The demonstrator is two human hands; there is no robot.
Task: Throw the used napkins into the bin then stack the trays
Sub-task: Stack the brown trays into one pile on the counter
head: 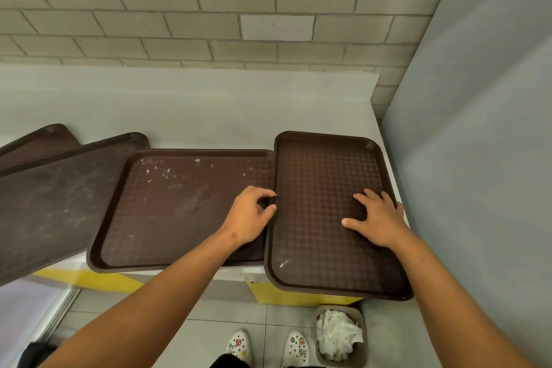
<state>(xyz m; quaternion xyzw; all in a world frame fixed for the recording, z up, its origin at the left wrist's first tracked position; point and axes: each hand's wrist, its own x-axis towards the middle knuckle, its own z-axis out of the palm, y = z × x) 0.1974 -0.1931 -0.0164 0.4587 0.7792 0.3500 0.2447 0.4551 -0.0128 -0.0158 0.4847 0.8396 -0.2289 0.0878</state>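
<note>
Left hand (249, 215) pinches right tray's (328, 176) rim; right hand (378, 219) flat, open on it; grey counter (209, 110).

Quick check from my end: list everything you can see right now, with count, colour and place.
Dark brown plastic trays: four, brown, spread overlapping along the counter; the rightmost overhangs the front edge.
Pale grey counter: one, grey top with yellow front, against the wall.
Small taupe bin: one, on the floor below the rightmost tray.
Crumpled white napkins: a wad, white, inside the bin.
White clogs: two, on the floor tiles.
Left hand: gripping the rightmost tray's left rim.
Right hand: flat on that tray.
</note>
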